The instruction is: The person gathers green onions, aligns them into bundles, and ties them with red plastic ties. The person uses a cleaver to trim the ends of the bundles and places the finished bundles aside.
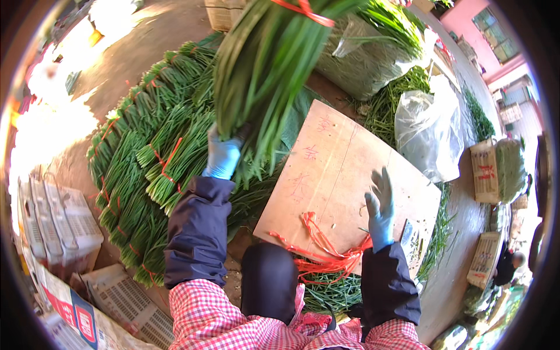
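Observation:
In the head view my left hand [224, 151], in a light blue glove, grips the leafy end of a large bundle of long green leaves [267, 74], with a red tie near the picture's top. The bundle is blurred. Gloved in blue too, my right hand [381, 210] holds nothing, its fingers apart above the wooden board [337, 175]. Red plastic strips [341, 258] lie across the board's near edge, left of my right wrist. Left of my left hand are many tied bundles of the greens [164, 170], piled in rows on the ground.
Plastic crates [65, 218] stand at the left. A large clear bag of greens [372, 57] lies beyond the board, and a crumpled clear plastic bag [426, 127] sits to its right. Loose greens [337, 293] lie below the board. A person [507, 264] is at the far right.

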Demonstrator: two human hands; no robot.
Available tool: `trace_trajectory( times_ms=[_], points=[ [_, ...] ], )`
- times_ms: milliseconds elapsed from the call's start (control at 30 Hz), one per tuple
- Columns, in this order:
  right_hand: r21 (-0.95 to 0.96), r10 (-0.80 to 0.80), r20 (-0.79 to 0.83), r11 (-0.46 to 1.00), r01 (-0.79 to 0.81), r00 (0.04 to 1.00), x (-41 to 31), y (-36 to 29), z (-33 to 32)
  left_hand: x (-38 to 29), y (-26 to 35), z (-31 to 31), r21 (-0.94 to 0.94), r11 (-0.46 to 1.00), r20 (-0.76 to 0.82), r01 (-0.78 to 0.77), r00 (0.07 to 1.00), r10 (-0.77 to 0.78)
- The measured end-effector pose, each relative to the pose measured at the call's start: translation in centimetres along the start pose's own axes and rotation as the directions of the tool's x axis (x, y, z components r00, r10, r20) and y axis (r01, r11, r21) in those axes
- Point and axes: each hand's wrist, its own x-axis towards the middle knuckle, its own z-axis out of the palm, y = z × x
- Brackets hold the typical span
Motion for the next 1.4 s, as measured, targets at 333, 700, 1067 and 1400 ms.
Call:
trace_trajectory(
  times_ms=[333,700,1067,1400],
  points=[
    [-0.462,0.242,-0.122,0.844,-0.271,0.963,-7.3,11.8,-3.4,7.6,-19.5,-2.1,-0.075,0.966,-0.071,0.248,0.965,-0.254],
    [-0.62,0.13,-0.107,0.766,-0.168,0.986,-7.5,12.5,-1.8,13.0,-37.1,-2.5,0.287,0.831,-0.193,0.477,0.878,-0.438],
    [-0.578,0.156,-0.121,0.791,-0.197,0.98,-7.8,13.0,-2.2,8.5,-46.4,-0.2,-0.233,0.854,-0.409,0.466,0.749,-0.52],
    [-0.611,0.095,-0.058,0.784,-0.111,0.994,-6.6,12.5,-2.4,7.6,-43.2,-3.9,0.504,0.501,-0.335,0.704,0.693,-0.638]
  ],
)
